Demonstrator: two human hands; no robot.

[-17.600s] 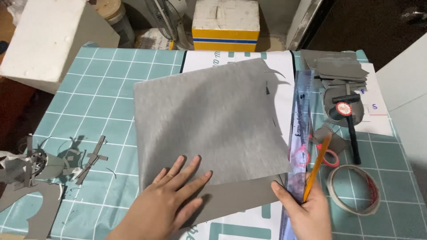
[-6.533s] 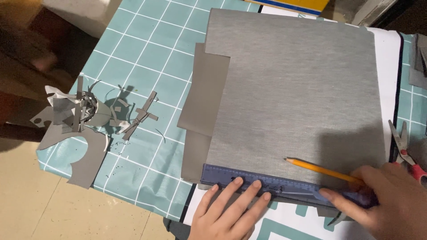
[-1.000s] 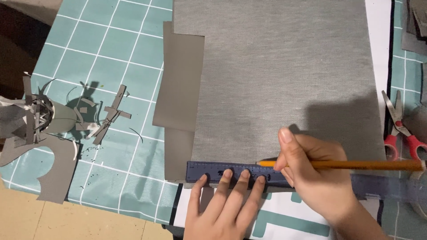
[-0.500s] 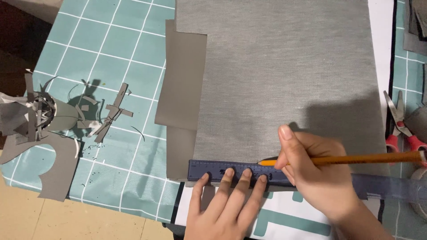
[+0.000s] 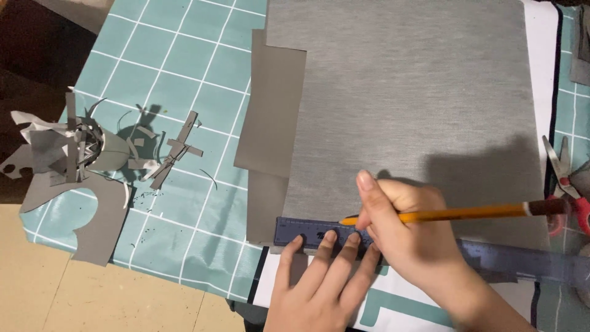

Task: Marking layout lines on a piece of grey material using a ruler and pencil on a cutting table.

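A large grey sheet (image 5: 412, 104) lies on the teal grid cutting mat (image 5: 178, 80). Along its near edge lies a dark blue ruler (image 5: 307, 232). My left hand (image 5: 319, 283) presses flat on the ruler's left end with the fingers spread. My right hand (image 5: 412, 237) grips an orange pencil (image 5: 467, 213), its tip touching the sheet just above the ruler's edge. A darker grey sheet (image 5: 267, 123) sticks out from under the large one at the left.
A heap of grey offcuts and strips (image 5: 80, 160) lies on the mat's left side. Red-handled scissors (image 5: 568, 178) rest at the right edge. A white printed sheet (image 5: 541, 67) sits under the grey one. The mat's near-left edge meets a beige floor (image 5: 92, 301).
The pencil tip has slid left along the ruler's edge over the last second. My left hand has stayed pressed on the ruler. The view has shifted slightly.
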